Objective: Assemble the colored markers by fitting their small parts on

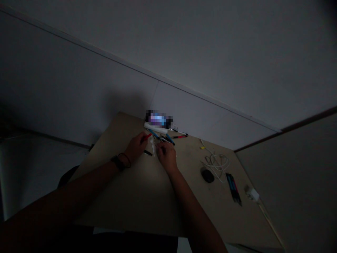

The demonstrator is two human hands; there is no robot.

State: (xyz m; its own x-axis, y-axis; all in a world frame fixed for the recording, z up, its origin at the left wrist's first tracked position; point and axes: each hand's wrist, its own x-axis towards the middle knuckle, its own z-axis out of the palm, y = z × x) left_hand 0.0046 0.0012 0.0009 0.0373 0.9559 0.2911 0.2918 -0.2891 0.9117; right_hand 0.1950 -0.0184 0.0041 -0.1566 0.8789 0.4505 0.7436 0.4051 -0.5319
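Note:
My left hand (pixel 136 146) is closed around a slim red pen-like piece (pixel 147 136) whose tip points up and to the right. My right hand (pixel 166 155) is curled with its fingertips together, at the right of a loose pile of pens. What those fingertips hold, if anything, is too dark to make out. Between the hands lie thin white pen parts (pixel 152 146) and a short black piece (pixel 148 153). Blue pens (pixel 153 133) and a red-and-black pen (pixel 181 136) lie just beyond.
At the back of the table (pixel 126 196) a lit phone (pixel 158 119), its screen blurred, leans above a white object (pixel 155 128). To the right are a black mouse (pixel 207 175), a coiled white cable (pixel 217 162), a dark flat pack (pixel 233 189) and a white plug (pixel 252 194). A wall borders the back.

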